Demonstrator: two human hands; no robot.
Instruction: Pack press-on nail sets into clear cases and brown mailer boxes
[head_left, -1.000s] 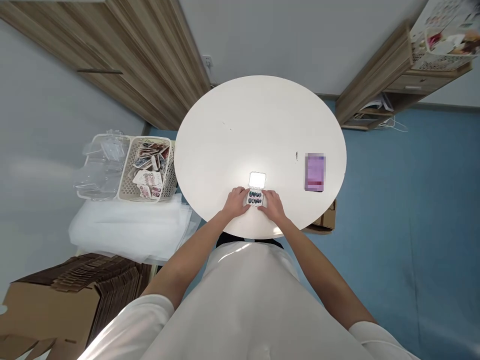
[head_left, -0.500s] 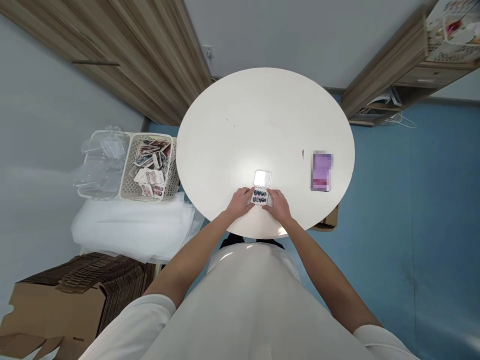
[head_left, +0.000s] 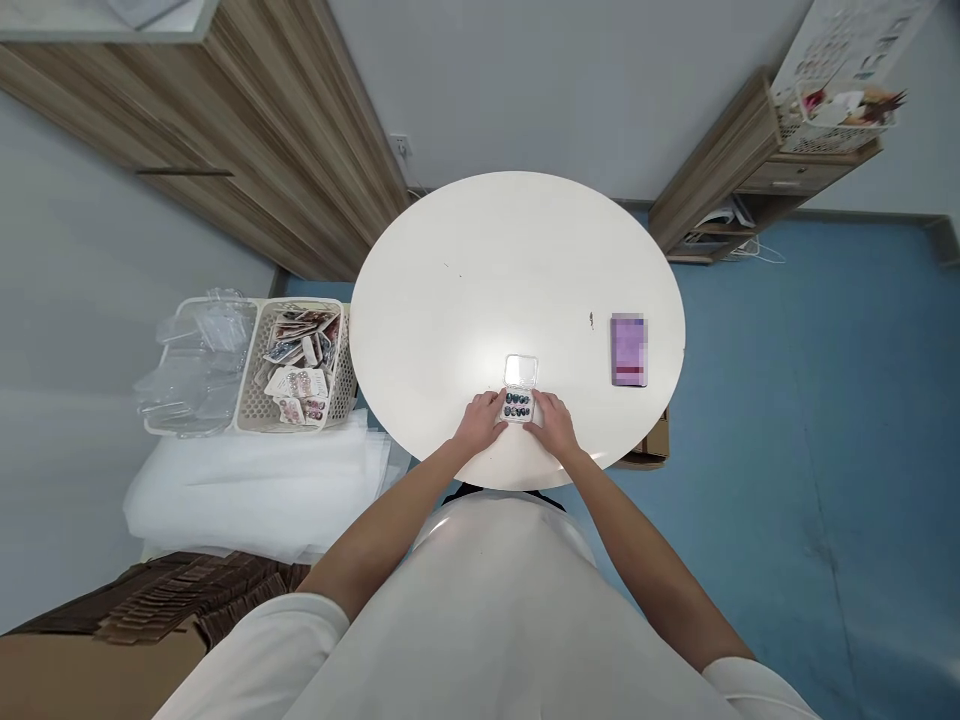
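Close to the front edge of the round white table lies a small clear plastic case, its hinged lid standing open on the far side. Two rows of dark, glossy, oval pieces that look like press-on nails sit inside. My left hand grips the left side of the case with thumb and fingers. On the opposite side, my right hand holds it the same way, fingers bent against the edge.
A purple, pixelated rectangular item lies at the table's right. Left of the table stand a white basket of packaged cards and another with clear plastic packaging. White sheeting and stacked cardboard are nearer me.
My view has shifted, so the table and room sit differently in the picture. Both hands remain at the sides of the case, and its lid stays open.
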